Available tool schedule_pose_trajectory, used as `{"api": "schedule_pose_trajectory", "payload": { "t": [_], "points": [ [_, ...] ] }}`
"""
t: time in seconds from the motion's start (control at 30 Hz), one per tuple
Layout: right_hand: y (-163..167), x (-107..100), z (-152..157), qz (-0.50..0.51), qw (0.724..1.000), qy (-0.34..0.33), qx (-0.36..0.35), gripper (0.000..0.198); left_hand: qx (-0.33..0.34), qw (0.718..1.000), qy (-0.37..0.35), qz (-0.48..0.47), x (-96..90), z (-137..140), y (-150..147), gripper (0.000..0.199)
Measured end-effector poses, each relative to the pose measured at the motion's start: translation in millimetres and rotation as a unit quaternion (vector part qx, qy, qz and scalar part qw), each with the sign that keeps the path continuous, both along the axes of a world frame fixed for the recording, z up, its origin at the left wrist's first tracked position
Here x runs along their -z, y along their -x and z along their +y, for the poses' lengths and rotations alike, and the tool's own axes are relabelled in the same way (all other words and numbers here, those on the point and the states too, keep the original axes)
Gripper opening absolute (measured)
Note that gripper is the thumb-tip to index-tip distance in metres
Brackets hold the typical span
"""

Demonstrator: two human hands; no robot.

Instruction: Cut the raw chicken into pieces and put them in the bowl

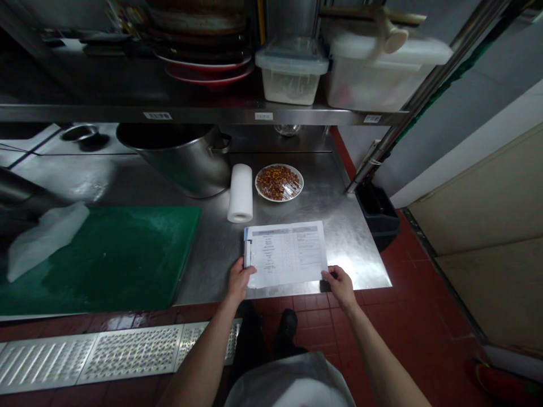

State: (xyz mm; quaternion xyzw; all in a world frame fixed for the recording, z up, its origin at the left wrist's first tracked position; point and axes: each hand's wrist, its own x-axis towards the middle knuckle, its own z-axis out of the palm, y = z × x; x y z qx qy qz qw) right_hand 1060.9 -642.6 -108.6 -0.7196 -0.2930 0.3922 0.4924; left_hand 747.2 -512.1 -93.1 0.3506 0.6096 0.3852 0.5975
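1. I've got both hands on the clipboard [286, 253], lower centre of the frame, lying flat near the front edge of the steel counter [339, 226]. The left hand [240, 280] is closed on the corner at the clip end, thumb over the top. The right hand [340, 284] pinches the opposite near corner, fingers together on the sheet's edge.

2. First worry: the near edge of the board sits right at the counter lip, maybe slightly over it. Ease either hold carelessly and it could tip toward the red tile floor [407, 305].

3. The right hand looks to be on the paper itself; whether it has the board beneath, I cannot tell. If it has paper only, a pull could crease the sheet or tear it out from under the clip.

4. Just above the board, centre frame, a plate of mixed red and yellow bits under cling film [279, 182] sits near a white roll [240, 192]. Slide the board away from me and it could nudge either; the roll, lying on its side, might trundle off.

5. The counter shines; I can't judge wet or dry. Damp steel would smudge the form.

6. The green cutting board [97, 254] at left and the big steel pot [186, 155] behind it sit well apart from my hands. No trouble there.
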Motion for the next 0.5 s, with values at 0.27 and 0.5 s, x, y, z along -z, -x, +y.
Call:
{"api": "schedule_pose_trajectory", "payload": {
  "t": [0.27, 0.5],
  "points": [
    [-0.2, -0.2, 0.1, -0.003, 1.0, 0.005, 0.001, 0.035, 0.002, 1.0, -0.002, 0.006, 2.8, 0.6, 1.6, 0.049],
    [1.5, -2.9, 0.9, -0.011, 1.0, 0.007, 0.011, 0.036, 0.006, 1.0, -0.008, -0.001, 3.0, 1.0, 0.8, 0.044]
  ]
}}
